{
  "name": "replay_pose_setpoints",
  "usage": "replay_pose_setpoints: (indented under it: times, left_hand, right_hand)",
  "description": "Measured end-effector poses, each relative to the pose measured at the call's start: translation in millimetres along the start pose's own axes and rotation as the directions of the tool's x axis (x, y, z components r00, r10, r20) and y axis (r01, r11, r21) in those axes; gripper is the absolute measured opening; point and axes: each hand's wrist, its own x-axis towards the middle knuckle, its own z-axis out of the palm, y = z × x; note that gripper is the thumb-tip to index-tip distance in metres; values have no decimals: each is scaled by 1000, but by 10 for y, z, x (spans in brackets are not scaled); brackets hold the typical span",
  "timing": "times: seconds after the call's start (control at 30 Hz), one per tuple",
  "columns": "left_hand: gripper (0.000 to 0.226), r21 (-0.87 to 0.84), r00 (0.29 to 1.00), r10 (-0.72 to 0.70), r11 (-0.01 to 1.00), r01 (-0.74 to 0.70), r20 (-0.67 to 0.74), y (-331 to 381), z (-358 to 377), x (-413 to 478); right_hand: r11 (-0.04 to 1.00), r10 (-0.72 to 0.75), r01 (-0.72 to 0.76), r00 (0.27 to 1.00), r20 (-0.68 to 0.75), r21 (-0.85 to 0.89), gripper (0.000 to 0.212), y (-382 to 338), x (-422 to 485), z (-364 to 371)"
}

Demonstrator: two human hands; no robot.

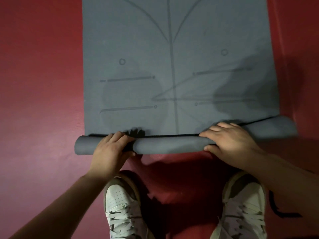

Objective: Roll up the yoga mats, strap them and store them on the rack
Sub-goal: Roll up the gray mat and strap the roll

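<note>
Rolling: the grey yoga mat (172, 49) lies flat on the red floor (43, 83), with its near end wound into a roll (165, 144) just ahead of the person's feet.
Roll axis: it runs left to right across the view, a little skewed, with the right end lying farther from the feet than the left.
Mat axis: the flat length stretches straight away from the person, its printed centre line pointing the same way, square to the roll.
Roll shape: the left end looks tight and even. The right end looks fatter and looser, though it is blurred.
Left hand (110, 149): it grips the roll towards its left end, fingers curled over the top and thumb on the near side.
Right hand (227, 140): it grips towards the right end, fingers close together and bent over the top, thumb tucked against the near side.
Doing it well: I would push both hands forward evenly, draw the right end back square to the centre line, and press down to tighten that end so the edges stack flush.
Progress: early, I judge, as most of the mat is unrolled and there is no strapping yet.
Around: white shoes (120, 204) stand behind the roll, and a dark strip (283, 211), perhaps a strap, lies on the floor to the right.
</note>
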Motion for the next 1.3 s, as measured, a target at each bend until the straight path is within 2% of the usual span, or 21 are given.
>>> replay_pose_setpoints:
  times: [0.17, 0.27, 0.4, 0.5, 0.6, 0.73, 0.83, 0.9, 1.03, 1.13, 1.2, 1.3]
  left_hand:
    - [44, -49, 1000, 0, 999, 0, 9, -46, 25, 75]
    - [45, -7, 999, -9, 1000, 9, -32, -42, 33, 56]
    - [47, 69, 997, 76, 995, -75, -12, -39, -32, 95]
    - [39, 46, 996, 72, 996, -70, -49, -18, -44, 82]
    - [41, -16, 999, 10, 1000, -11, -47, -11, -55, 98]
    - [32, -84, 1000, -20, 996, 21, 9, -47, -99, 195]
    - [34, -109, 997, -65, 992, 68, 30, -63, -98, 236]
    - [34, -127, 995, -85, 988, 92, 59, -71, -119, 280]
    - [46, -154, 984, -119, 978, 139, 130, -92, -162, 358]
    - [53, -90, 994, -90, 991, 96, 64, -105, -136, 291]
    - [51, 11, 999, -42, 999, 42, -19, -74, -113, 227]
    - [50, 131, 998, 19, 991, -11, -66, 53, -102, 173]
  right_hand:
    - [992, 35, -39, 999, 35, 121, 36, 82, 39, -44]
    - [983, 49, -53, 998, 29, 178, 39, 114, 54, -8]
    - [976, 77, -77, 997, 9, 204, 43, 109, 24, 35]
    - [968, 98, -100, 995, 20, 230, 44, 113, 38, 21]
    - [978, 91, -96, 995, 34, 183, 49, 105, 61, 8]
    - [979, 101, -91, 994, -47, 181, 43, 49, 40, 4]
    - [993, 77, -61, 984, -162, 103, 31, -31, -14, 25]
    - [997, 66, -56, 966, -249, 48, 31, -96, -77, 33]
    - [994, -19, -3, 982, -186, -114, 63, -130, -115, 50]
    - [995, -24, 4, 980, -199, -97, 52, -99, -54, 42]
    - [996, 5, -22, 983, -186, -91, 51, -92, -9, 16]
    - [994, 36, -51, 988, -150, -98, 52, -90, 62, -16]
